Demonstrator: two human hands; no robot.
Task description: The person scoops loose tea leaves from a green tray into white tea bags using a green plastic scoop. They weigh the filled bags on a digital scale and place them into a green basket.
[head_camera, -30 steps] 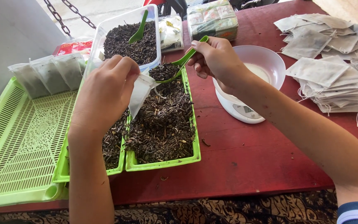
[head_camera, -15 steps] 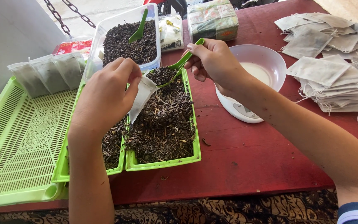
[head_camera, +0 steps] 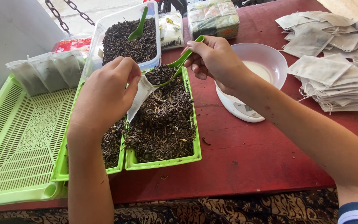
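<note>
Head view: left hand [head_camera: 104, 93] fingers pinch a small white filter bag [head_camera: 139, 96] open above the green tray [head_camera: 162, 163] of dried leaves, so spills drop back; right hand [head_camera: 214, 60] fingers grip the loaded green scoop [head_camera: 175, 68], tipping it at the bag's mouth.

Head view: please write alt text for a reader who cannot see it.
The right hand holds a green spoon heaped with dark loose tea at the mouth of a small white bag held by the left hand, above a green tray of tea on a red table.
</note>
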